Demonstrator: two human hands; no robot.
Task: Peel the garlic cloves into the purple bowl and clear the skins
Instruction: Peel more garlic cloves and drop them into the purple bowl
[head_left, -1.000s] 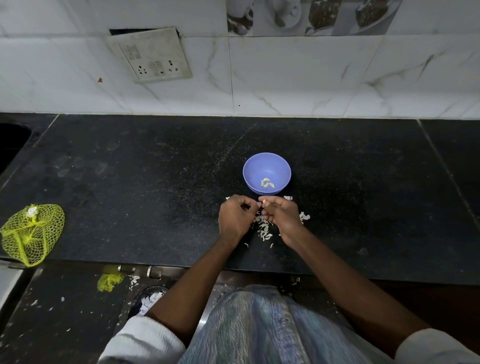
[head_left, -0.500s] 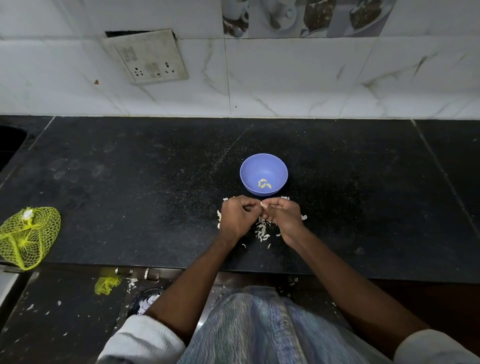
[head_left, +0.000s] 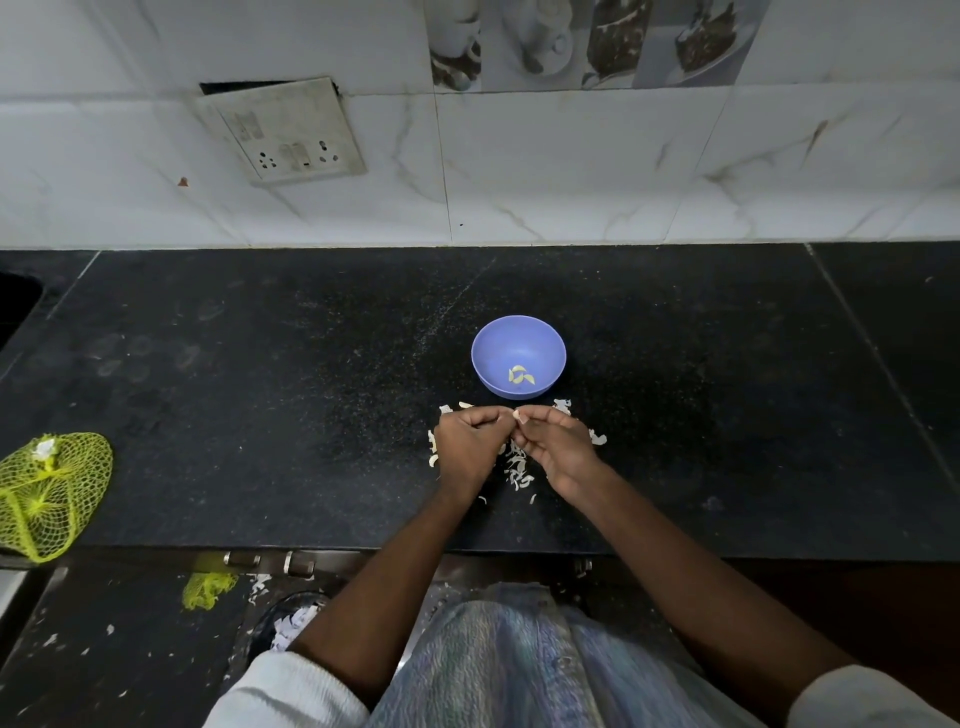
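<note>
white marbled wall tiles (head_left: 571, 171) with a socket plate (head_left: 283, 132) above a black counter (head_left: 260, 364).

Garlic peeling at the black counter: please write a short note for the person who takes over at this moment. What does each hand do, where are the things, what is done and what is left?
Left hand and right hand: both closed in a fingertip grip on one small pale garlic clove, just in front of the round purple plastic bowl.
Bowl: a few peeled cloves lie inside.
White papery skins are scattered on the black stone counter under and around the hands.
Done: some cloves peeled.
Left: finish this clove, drop it in the bowl, clear the skins.
</note>
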